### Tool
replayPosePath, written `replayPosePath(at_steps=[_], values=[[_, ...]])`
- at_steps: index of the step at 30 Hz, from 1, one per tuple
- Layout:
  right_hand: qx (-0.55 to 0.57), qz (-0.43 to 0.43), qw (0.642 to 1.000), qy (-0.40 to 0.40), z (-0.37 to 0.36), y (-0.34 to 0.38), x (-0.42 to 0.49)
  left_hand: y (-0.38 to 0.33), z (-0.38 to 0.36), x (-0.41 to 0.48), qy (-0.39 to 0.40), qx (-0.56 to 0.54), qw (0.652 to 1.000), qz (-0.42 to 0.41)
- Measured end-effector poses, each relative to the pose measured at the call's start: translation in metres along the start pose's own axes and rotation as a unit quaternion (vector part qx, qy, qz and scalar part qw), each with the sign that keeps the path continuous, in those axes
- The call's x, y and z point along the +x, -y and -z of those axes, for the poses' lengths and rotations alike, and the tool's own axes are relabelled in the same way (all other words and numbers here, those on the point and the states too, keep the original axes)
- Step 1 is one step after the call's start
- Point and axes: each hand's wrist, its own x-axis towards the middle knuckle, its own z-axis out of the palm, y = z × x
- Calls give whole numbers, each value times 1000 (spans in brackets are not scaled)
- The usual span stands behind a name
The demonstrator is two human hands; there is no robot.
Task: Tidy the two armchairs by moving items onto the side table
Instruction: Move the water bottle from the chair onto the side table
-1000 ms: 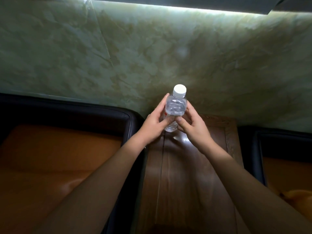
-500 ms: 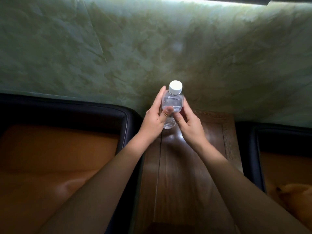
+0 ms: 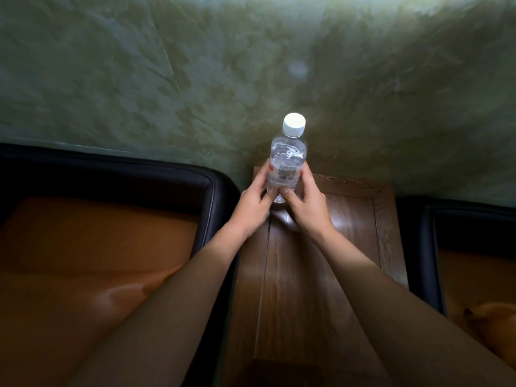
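Note:
A clear plastic water bottle (image 3: pixel 287 155) with a white cap stands upright near the back of the dark wooden side table (image 3: pixel 354 236). My left hand (image 3: pixel 255 203) wraps its lower left side and my right hand (image 3: pixel 305 203) its lower right side, thumbs meeting in front. The bottle's base is hidden behind my fingers, so contact with the table cannot be told. The left armchair (image 3: pixel 92 247) has an orange seat and black frame. The right armchair (image 3: pixel 469 236) shows only its left part.
A greenish marbled wall (image 3: pixel 251 79) rises directly behind the table and both chairs. An orange rounded object (image 3: pixel 494 325) lies on the right armchair's seat at the frame's right edge. The black chair arms flank the table closely on both sides.
Both hands slid from the bottle's middle down to its lower part, and the bottle now sits lower and further back by the table's rear edge.

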Motion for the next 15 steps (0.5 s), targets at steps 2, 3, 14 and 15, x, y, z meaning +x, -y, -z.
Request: replayPosePath(at_steps=[2, 3, 14, 15], values=[[11, 1, 1000, 4, 0, 0, -1, -1, -1, -2, -5, 4, 1000, -1], [11, -1, 1000, 6, 0, 0, -2, 0, -2, -3, -6, 8, 1000, -2], [74, -52, 995, 40, -2, -7, -24, 24, -1, -32, -17, -23, 996, 83], [83, -65, 994, 40, -3, -8, -30, 27, 1, -43, -22, -18, 995, 92]])
